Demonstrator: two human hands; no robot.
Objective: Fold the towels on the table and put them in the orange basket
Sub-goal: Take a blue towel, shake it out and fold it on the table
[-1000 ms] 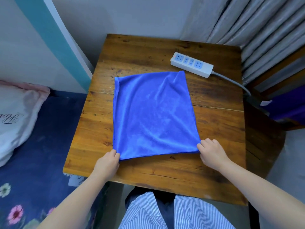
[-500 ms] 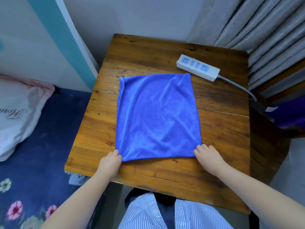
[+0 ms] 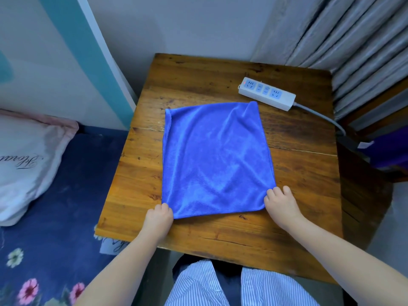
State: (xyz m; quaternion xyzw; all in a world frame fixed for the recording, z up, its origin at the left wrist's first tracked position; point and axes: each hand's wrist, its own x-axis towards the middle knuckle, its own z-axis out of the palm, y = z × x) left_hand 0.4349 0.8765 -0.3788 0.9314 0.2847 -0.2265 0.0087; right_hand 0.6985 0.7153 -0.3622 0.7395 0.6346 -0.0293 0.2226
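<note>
A blue towel [image 3: 215, 160] lies spread flat in the middle of the wooden table [image 3: 293, 173], a soft, fuzzy cloth with faint creases across it, its far left edge rolled over slightly and its far right corner a little puckered. The left hand [image 3: 159, 218] pinches the near left corner with curled fingers, and the right hand [image 3: 280, 203] grips the near right corner the same way. A white power strip [image 3: 266, 93] sits just beyond the towel's far right corner.
</note>
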